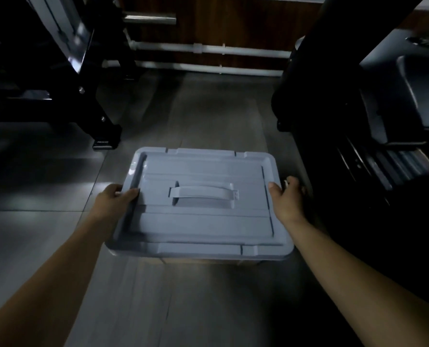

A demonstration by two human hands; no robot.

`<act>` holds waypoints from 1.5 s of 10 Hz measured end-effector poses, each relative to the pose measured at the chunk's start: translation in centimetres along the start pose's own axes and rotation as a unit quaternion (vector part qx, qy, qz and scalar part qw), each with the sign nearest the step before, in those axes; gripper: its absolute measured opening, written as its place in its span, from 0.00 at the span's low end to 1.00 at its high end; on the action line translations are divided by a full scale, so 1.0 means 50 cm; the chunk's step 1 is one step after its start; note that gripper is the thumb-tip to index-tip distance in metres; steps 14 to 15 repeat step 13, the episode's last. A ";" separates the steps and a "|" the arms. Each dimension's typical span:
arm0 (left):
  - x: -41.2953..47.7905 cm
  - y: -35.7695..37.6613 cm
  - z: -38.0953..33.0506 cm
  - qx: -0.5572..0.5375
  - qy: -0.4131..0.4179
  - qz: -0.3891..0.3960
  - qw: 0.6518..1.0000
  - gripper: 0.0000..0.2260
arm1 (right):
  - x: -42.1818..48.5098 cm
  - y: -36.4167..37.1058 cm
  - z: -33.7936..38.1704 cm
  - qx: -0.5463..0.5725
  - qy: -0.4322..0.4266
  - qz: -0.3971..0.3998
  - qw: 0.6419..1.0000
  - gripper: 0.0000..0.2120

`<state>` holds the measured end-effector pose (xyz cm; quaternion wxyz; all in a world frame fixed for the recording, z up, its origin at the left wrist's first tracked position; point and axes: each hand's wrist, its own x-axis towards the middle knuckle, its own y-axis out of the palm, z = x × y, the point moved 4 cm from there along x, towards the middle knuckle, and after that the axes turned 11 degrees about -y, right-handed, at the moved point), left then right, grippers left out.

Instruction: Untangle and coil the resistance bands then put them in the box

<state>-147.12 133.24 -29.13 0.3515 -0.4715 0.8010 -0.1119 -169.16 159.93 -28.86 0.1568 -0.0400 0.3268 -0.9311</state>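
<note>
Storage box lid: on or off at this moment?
On. The grey lid lies flat across the box, its handle folded down; left hand and right hand grip its side edges.

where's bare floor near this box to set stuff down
Bare floor left of the box, below the black frame foot, and on its near side toward the camera. Crowded on the right: dark equipment close by the right hand.
</note>
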 end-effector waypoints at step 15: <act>-0.043 -0.038 -0.006 -0.011 0.091 -0.100 0.991 0.24 | -0.055 -0.023 -0.004 0.000 -0.019 0.006 1.000 0.31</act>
